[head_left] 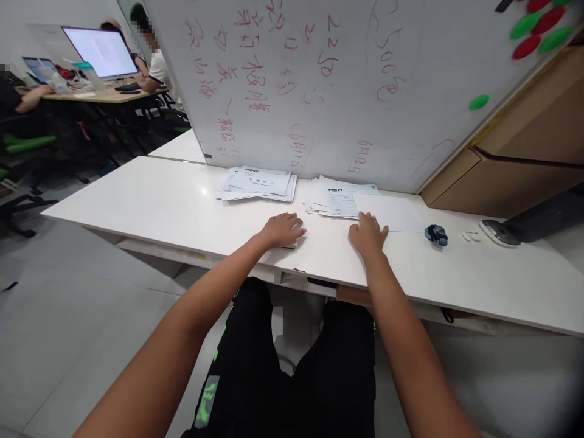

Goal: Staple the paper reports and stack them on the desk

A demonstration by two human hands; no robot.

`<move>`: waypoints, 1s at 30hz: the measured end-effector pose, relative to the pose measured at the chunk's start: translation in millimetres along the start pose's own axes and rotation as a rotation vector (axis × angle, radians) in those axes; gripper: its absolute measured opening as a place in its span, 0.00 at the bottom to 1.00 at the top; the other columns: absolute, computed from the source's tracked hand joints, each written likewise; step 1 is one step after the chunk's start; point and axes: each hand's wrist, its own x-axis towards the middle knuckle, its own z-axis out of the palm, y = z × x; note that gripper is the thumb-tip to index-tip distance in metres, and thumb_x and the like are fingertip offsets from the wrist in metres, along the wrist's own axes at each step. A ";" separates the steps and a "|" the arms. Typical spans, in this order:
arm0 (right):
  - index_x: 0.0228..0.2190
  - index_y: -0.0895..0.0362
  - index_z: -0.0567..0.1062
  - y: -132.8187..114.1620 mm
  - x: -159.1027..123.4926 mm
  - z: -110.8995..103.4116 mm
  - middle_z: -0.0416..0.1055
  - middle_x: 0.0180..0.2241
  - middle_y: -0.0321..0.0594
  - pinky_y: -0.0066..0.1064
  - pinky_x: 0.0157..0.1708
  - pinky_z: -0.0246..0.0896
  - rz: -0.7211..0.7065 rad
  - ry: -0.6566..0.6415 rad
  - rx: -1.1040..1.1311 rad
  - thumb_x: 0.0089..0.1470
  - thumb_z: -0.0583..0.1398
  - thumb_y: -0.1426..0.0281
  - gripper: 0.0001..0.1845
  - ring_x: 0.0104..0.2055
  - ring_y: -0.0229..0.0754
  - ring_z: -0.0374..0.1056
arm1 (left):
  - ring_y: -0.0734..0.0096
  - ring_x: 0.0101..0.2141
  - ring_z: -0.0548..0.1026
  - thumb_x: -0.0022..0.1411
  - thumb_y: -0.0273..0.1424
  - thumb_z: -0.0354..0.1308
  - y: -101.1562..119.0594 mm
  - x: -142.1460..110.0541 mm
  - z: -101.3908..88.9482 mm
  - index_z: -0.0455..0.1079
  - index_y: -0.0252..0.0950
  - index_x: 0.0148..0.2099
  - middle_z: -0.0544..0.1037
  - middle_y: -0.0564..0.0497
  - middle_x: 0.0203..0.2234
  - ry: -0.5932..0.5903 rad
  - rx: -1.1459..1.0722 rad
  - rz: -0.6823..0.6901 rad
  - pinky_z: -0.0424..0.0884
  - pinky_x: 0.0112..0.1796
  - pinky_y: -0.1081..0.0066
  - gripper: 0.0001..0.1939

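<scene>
My left hand (283, 230) lies flat on the white table (159, 204) with its fingers stretched out and nothing in it; a small dark thing peeks out under it. My right hand (367, 234) rests palm down, fingers spread, its fingertips touching the near edge of a spread pile of printed sheets (342, 201). A second pile of printed sheets (258, 184) lies further left, against the foot of the whiteboard (319, 79).
A small blue-black object (437, 235), two white earbud-like pieces (471, 236) and a round disc (499, 232) lie at the right. Cardboard boxes (524, 158) stand behind. People sit at a desk with monitors (101, 52) at the far left. My legs are under the table.
</scene>
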 end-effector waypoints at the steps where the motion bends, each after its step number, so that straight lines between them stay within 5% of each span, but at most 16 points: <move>1: 0.60 0.61 0.59 0.3 0.2 0.6 0.52 0.64 0.52 0.57 0.62 0.36 -0.034 0.010 0.014 0.56 0.46 0.71 0.30 0.67 0.51 0.46 | 0.57 0.64 0.52 0.65 0.52 0.35 -0.6 0.5 0.6 0.59 0.42 0.62 0.54 0.49 0.66 0.005 0.004 0.001 0.53 0.59 0.55 0.31; 5: 0.58 0.67 0.61 5.0 3.5 4.2 0.57 0.61 0.57 0.47 0.60 0.50 -0.086 0.051 0.128 0.52 0.49 0.75 0.31 0.64 0.53 0.52 | 0.58 0.62 0.55 0.65 0.50 0.37 0.3 -1.3 0.6 0.62 0.41 0.60 0.58 0.48 0.64 0.049 -0.005 0.015 0.56 0.57 0.58 0.29; 11: 0.52 0.66 0.67 9.8 10.4 7.3 0.66 0.54 0.60 0.48 0.53 0.56 0.074 0.205 0.240 0.53 0.50 0.72 0.25 0.58 0.56 0.59 | 0.57 0.52 0.69 0.66 0.47 0.38 10.6 -5.9 -4.9 0.67 0.41 0.55 0.71 0.47 0.55 0.105 0.015 -0.079 0.63 0.51 0.60 0.26; 15: 0.50 0.65 0.67 8.0 12.2 2.5 0.69 0.49 0.61 0.49 0.49 0.57 0.111 0.229 0.215 0.53 0.50 0.72 0.22 0.55 0.58 0.62 | 0.57 0.47 0.72 0.68 0.45 0.38 18.2 -7.8 -6.8 0.72 0.38 0.47 0.78 0.46 0.44 0.222 0.094 -0.138 0.52 0.57 0.52 0.25; 21: 0.48 0.66 0.69 7.7 13.6 -9.6 0.72 0.39 0.63 0.50 0.44 0.59 0.198 0.172 0.157 0.55 0.47 0.77 0.21 0.47 0.61 0.68 | 0.60 0.53 0.68 0.68 0.41 0.43 55.5 -19.4 -9.9 0.73 0.41 0.44 0.78 0.49 0.44 0.555 0.037 0.010 0.36 0.62 0.51 0.18; 26: 0.54 0.63 0.66 9.4 11.7 -17.0 0.74 0.35 0.58 0.50 0.40 0.61 0.266 0.301 0.263 0.58 0.43 0.73 0.26 0.40 0.59 0.71 | 0.64 0.51 0.70 0.68 0.40 0.45 110.3 -6.5 8.9 0.70 0.39 0.48 0.77 0.48 0.47 0.565 -0.335 0.268 0.55 0.59 0.59 0.17; 30: 0.54 0.61 0.66 1.0 2.5 -19.2 0.75 0.40 0.53 0.46 0.48 0.58 -0.008 0.433 0.262 0.59 0.42 0.69 0.26 0.44 0.54 0.70 | 0.65 0.55 0.67 0.68 0.43 0.44 138.0 38.2 32.0 0.60 0.39 0.59 0.67 0.45 0.57 0.448 -0.940 0.251 0.66 0.52 0.66 0.22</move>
